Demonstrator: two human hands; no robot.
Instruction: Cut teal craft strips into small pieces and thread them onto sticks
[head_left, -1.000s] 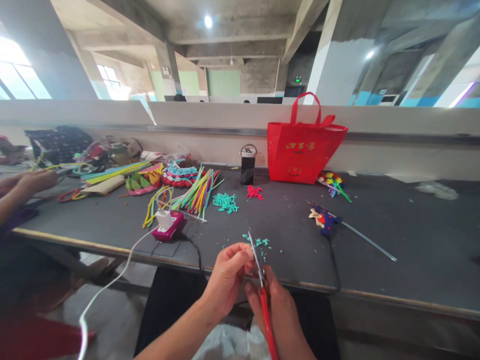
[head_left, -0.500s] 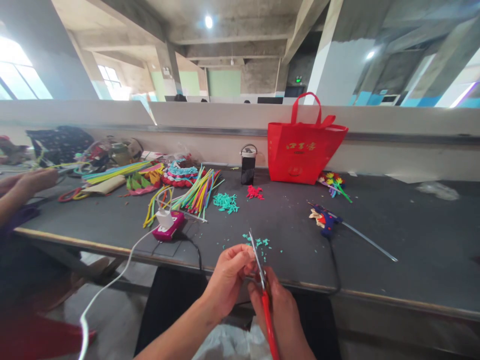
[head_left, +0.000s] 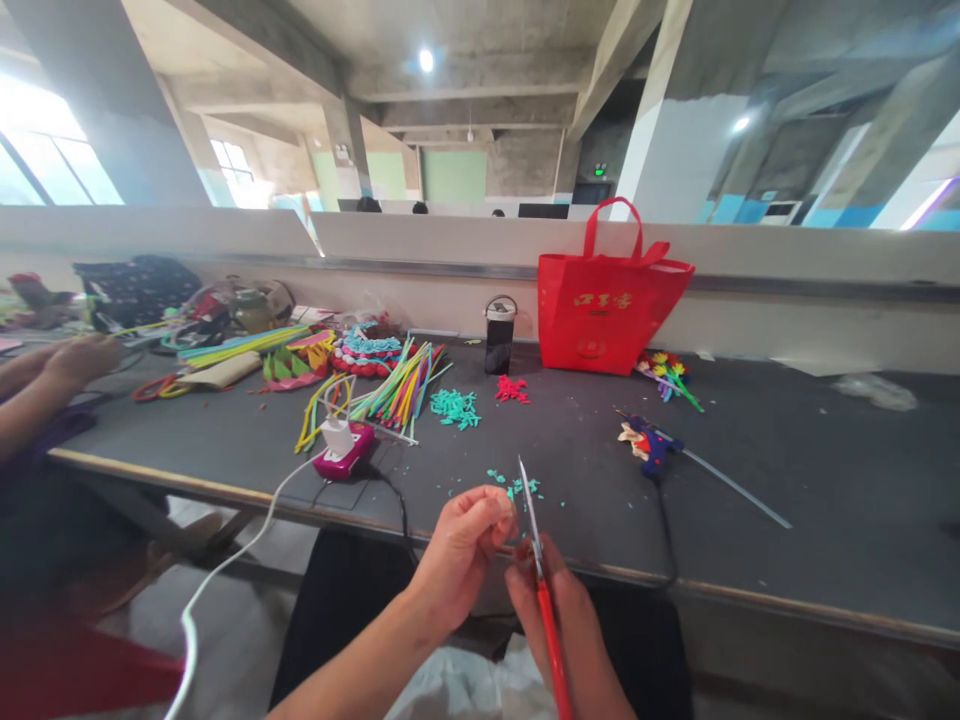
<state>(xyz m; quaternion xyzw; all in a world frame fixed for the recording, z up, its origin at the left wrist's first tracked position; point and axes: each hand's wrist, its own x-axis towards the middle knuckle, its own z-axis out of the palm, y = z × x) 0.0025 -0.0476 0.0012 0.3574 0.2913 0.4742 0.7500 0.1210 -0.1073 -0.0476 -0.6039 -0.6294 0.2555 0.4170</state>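
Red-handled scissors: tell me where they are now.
In the head view, the red-handled scissors are low, just right of centre, held in the right hand, with the left hand beside them.

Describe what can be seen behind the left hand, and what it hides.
Beyond the left hand, teal scraps lie scattered on the dark table, with a teal pile farther back. Part of the table directly behind the hand is covered, so anything there cannot be seen.

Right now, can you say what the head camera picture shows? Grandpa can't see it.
A person's right hand holds red-handled scissors beside their pinched left hand at a dark table. Farther back lie teal pieces and red pieces, with a red bag behind.
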